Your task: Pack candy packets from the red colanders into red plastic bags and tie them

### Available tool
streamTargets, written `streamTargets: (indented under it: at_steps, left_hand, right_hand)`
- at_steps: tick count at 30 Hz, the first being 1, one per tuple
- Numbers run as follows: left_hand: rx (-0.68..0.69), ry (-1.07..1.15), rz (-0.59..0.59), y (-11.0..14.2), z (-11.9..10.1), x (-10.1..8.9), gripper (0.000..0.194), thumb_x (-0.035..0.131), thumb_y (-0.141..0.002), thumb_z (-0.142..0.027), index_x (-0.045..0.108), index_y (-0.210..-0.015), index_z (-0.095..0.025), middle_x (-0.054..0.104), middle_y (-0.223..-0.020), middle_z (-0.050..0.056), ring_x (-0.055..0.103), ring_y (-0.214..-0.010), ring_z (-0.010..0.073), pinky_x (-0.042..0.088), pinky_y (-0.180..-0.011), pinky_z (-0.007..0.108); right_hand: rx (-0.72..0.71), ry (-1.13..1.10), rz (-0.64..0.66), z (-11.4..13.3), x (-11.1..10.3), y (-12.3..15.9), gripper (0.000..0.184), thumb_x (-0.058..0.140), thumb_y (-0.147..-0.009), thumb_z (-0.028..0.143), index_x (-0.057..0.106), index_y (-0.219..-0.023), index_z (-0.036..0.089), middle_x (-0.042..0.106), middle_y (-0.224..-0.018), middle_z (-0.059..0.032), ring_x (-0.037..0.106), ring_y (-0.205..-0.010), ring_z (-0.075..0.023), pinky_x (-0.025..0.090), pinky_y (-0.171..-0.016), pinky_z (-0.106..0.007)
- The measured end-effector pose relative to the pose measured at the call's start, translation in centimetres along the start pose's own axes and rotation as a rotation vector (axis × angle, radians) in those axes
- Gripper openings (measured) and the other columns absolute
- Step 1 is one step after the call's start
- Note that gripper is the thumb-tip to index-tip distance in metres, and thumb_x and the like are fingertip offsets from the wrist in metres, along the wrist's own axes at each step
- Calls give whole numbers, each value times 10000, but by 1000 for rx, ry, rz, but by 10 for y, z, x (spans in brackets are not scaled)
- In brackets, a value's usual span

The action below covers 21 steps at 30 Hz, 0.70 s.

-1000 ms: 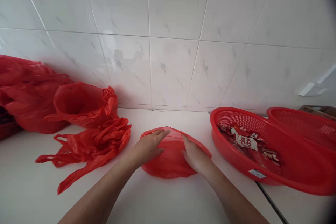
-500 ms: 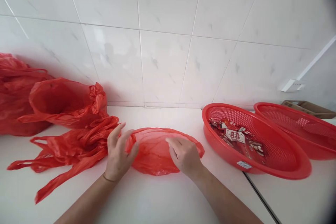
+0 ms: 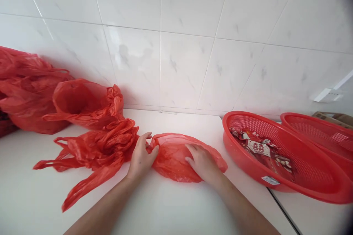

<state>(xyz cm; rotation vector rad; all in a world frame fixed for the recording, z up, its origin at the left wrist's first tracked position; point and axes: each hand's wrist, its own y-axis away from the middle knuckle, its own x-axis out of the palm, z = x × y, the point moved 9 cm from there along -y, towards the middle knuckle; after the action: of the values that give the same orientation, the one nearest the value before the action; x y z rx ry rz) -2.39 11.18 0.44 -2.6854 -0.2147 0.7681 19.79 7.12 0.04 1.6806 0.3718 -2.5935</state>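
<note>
A thin red plastic bag [image 3: 176, 154] lies spread on the white table, its mouth a wide oval. At its left edge is my left hand [image 3: 142, 158], thumb and fingers apart; the fingertips seem to touch the bag's rim. My right hand [image 3: 203, 162] reaches over the right part of the bag, its fingers extended and loosely curved against the film. Neither hand shows a grip on the plastic. Just left of my left hand lies a crumpled heap of red plastic bags [image 3: 102, 147] with their handles trailing.
Behind the heap an opened red bag [image 3: 79, 99] leans near the tiled wall, beside a large full red bag [image 3: 30, 91]. To the right, a red basket [image 3: 239, 154] holds several snack packets [image 3: 259, 148]; a second red basket [image 3: 309, 125] and a cardboard box [image 3: 336, 117] stand beyond.
The view has turned slightly left, so everything sits further right. My left hand has come down onto the bag's left edge; my right hand has loosened from a curled shape and lies lower on the bag.
</note>
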Motion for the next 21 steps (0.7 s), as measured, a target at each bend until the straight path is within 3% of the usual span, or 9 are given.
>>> streamTargets:
  at_steps: [2,4,7,10,13,15,18,21]
  left_hand:
    - [-39,102,7,-1,6,4,502,571,-744,-335,425,-1212,-231,540,-1138,41,542,-707,115,494,-706,284]
    - [-71,207,27,-2,10,8,482,571,-747,-333,440,-1197,-221,549,-1100,40,535,-681,107,491,-668,268]
    - [-107,302,41,-2,13,12,430,572,-759,-385,490,-1144,-212,570,-1006,33,524,-645,107,476,-613,253]
    - [-148,326,38,-2,16,11,417,579,-753,-442,524,-1097,-213,580,-949,26,517,-619,109,465,-587,251]
    - [-125,278,16,-4,15,7,424,583,-738,-465,532,-1071,-208,566,-940,25,517,-630,117,466,-613,266]
    - [-81,222,11,-4,12,5,422,571,-739,-473,531,-1064,-207,544,-922,19,514,-645,124,465,-631,275]
    - [-49,121,50,-4,11,8,425,556,-743,-469,519,-1082,-215,524,-858,2,521,-674,143,457,-649,286]
    - [-70,43,104,-3,15,14,437,554,-743,-444,494,-1115,-223,522,-764,-23,535,-681,160,441,-652,292]
  right_hand:
    - [-22,-10,-21,6,-5,1,440,487,-845,252,502,-1282,209,557,-1268,-67,505,-1158,-222,410,-968,-365]
    - [-80,-13,-124,20,-22,5,353,458,-860,219,572,-1193,210,610,-1184,-62,551,-1085,-202,429,-935,-341]
    - [-184,-63,-325,44,-59,19,280,406,-887,190,638,-1043,213,676,-979,-48,612,-912,-163,473,-822,-285]
    - [-213,-161,-505,46,-98,35,216,449,-874,203,642,-971,208,677,-877,-38,621,-790,-144,492,-723,-251]
    - [-70,-191,-671,13,-134,47,180,498,-849,258,637,-949,203,671,-908,-44,620,-799,-155,495,-721,-266]
    - [77,-166,-707,-18,-152,50,213,506,-834,306,640,-965,204,667,-953,-55,616,-851,-178,489,-769,-303]
    - [348,-170,-596,-70,-166,48,290,529,-797,362,627,-1036,228,661,-1026,-68,620,-889,-205,493,-767,-339]
    - [528,-289,-314,-107,-161,43,351,562,-764,399,619,-1077,252,689,-890,-56,625,-649,-170,497,-573,-301]
